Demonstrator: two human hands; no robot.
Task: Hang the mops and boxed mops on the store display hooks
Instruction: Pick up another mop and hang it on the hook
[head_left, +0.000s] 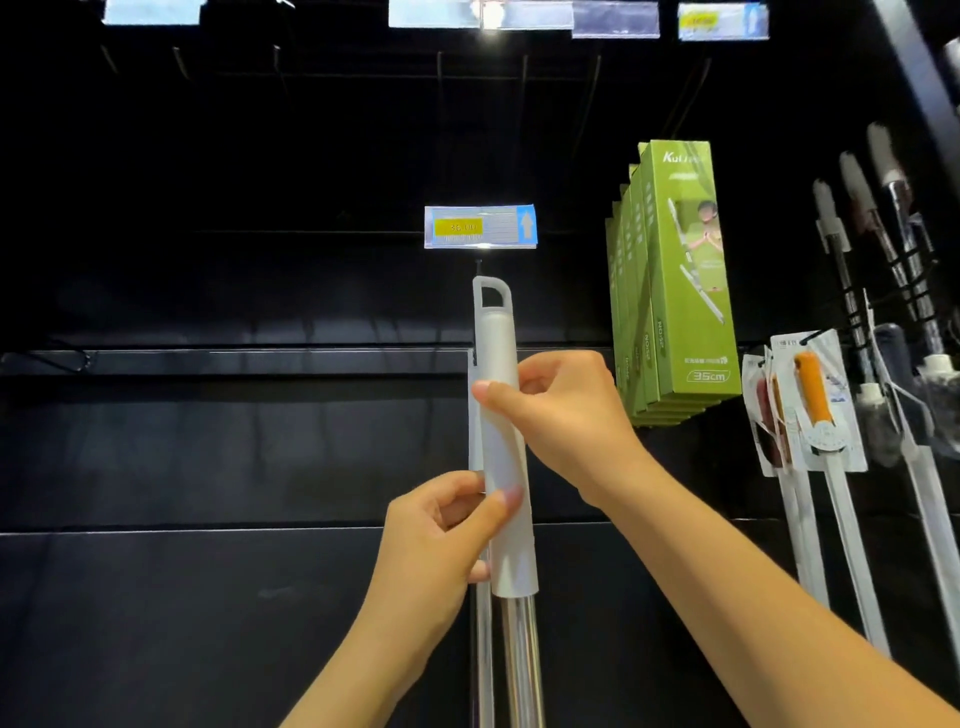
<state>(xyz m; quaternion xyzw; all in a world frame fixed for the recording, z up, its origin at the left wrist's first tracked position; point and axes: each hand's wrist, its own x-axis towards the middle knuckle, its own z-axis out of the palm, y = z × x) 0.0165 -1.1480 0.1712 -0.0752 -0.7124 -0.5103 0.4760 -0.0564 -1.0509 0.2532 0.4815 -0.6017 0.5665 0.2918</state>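
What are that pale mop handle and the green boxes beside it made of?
Mop handle grip: matte pale grey, probably plastic, with a moulded hanging loop. Shaft below it: mirror-shiny, likely metal. Green boxes: printed cardboard, judging by the sharp folded edges.

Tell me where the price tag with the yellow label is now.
In the head view, the price tag sits centre frame on the dark display, directly above the hanging loop of the mop handle held in both hands, left of the green boxed mops.
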